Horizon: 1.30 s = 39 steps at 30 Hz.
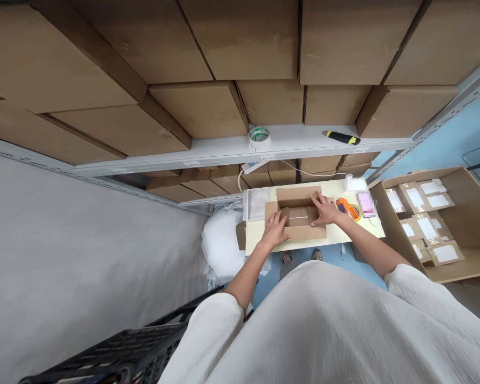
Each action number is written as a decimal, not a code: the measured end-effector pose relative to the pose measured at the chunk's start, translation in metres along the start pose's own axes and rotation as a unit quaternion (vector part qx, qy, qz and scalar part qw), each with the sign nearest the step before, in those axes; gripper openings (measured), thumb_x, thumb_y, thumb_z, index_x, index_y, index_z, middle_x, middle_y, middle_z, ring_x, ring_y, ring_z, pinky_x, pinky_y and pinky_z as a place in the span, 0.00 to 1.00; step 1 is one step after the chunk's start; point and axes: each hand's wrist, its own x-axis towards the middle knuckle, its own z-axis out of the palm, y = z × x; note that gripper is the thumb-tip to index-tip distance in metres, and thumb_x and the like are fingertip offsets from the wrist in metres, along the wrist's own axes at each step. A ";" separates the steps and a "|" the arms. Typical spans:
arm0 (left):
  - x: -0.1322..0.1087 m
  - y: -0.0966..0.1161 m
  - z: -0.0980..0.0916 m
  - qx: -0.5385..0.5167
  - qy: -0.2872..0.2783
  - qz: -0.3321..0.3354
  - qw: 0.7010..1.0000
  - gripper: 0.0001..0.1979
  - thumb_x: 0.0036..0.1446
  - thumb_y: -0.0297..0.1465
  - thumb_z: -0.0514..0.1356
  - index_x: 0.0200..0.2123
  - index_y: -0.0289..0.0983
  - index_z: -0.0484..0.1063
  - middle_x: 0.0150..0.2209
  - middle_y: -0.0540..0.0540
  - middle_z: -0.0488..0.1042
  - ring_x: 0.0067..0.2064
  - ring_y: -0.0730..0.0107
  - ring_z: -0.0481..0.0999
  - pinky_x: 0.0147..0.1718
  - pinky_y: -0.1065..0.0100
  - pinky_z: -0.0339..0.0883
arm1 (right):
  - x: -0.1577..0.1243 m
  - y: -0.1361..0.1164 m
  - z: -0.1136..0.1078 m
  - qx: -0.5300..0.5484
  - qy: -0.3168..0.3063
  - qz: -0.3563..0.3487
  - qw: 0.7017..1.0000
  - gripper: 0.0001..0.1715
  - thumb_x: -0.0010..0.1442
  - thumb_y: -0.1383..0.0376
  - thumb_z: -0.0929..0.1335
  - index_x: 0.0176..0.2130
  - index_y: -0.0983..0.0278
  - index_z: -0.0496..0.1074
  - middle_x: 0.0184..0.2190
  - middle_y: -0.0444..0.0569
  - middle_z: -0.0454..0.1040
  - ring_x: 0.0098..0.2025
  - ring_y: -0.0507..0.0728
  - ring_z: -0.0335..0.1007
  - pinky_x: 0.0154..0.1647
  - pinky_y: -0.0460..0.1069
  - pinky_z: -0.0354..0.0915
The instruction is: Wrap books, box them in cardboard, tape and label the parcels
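An open cardboard box (303, 233) sits on the pale yellow table, its long flaps folded outward. Inside it I see brown cardboard panels (298, 212) with a light line between them; whether they are the box's bottom or something packed in it, I cannot tell. My left hand (275, 230) grips the box's left end, fingers bent over the edge. At the right end, my right hand (324, 209) holds the box with its thumb and fingers spread across the rim. The fingertips of both hands reach inside the walls.
An orange tape dispenser (345, 208) and a phone (367, 204) lie on the table (260, 242). A tape roll (260, 137) and a utility knife (342, 137) rest on the shelf above. Right stands a large carton (474, 229) with several labelled parcels; left, white packing material (222, 245).
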 end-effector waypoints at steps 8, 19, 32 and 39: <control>0.004 -0.004 0.007 -0.023 0.011 0.013 1.000 0.45 0.51 0.35 0.77 0.71 0.41 0.67 0.77 0.33 0.56 0.79 0.35 0.53 0.74 0.38 0.58 | 0.020 -0.005 0.013 -0.016 -0.048 0.033 0.998 0.96 0.40 0.42 0.84 0.82 0.48 0.25 0.82 0.56 0.13 0.82 0.84 0.18 0.76 0.80 0.41; 0.005 -0.010 0.008 -0.085 0.011 0.017 0.996 0.38 0.54 0.28 0.73 0.68 0.44 0.70 0.77 0.36 0.57 0.79 0.35 0.50 0.68 0.36 0.68 | 0.023 -0.002 0.018 -0.006 -0.023 0.027 0.999 0.92 0.40 0.45 0.85 0.82 0.52 0.34 0.83 0.64 0.29 0.82 0.83 0.26 0.75 0.79 0.51; 0.013 -0.073 -0.029 -0.272 0.157 -0.064 0.947 0.21 0.71 0.29 0.55 0.65 0.41 0.72 0.66 0.38 0.73 0.57 0.62 0.81 0.59 0.57 0.77 | 0.011 -0.008 0.008 -0.015 -0.033 0.044 0.998 0.90 0.43 0.46 0.84 0.82 0.52 0.30 0.83 0.62 0.29 0.83 0.81 0.25 0.75 0.78 0.50; 0.039 -0.152 -0.037 -0.234 0.152 -0.262 0.924 0.19 0.68 0.29 0.59 0.61 0.38 0.72 0.62 0.36 0.77 0.60 0.58 0.80 0.66 0.58 0.70 | 0.006 -0.002 0.011 -0.024 -0.018 0.029 0.999 0.90 0.44 0.44 0.83 0.83 0.54 0.30 0.84 0.62 0.30 0.83 0.80 0.28 0.77 0.74 0.48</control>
